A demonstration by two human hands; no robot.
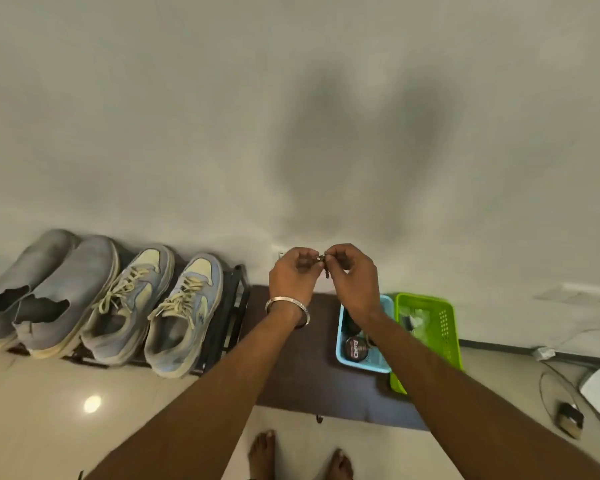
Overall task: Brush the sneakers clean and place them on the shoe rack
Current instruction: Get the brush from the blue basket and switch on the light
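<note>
Two blue and cream sneakers with pale laces stand side by side on a low black shoe rack against the wall. My left hand and my right hand are raised together in front of the wall, right of the rack. Both pinch a small dark object between their fingertips; what it is I cannot tell. A metal bangle circles my left wrist. No brush is visible.
Two grey slip-on shoes sit left of the sneakers. A blue basket with a polish tin and a green basket stand on a dark mat. A cable, a white box and a small device lie far right. My bare feet are below.
</note>
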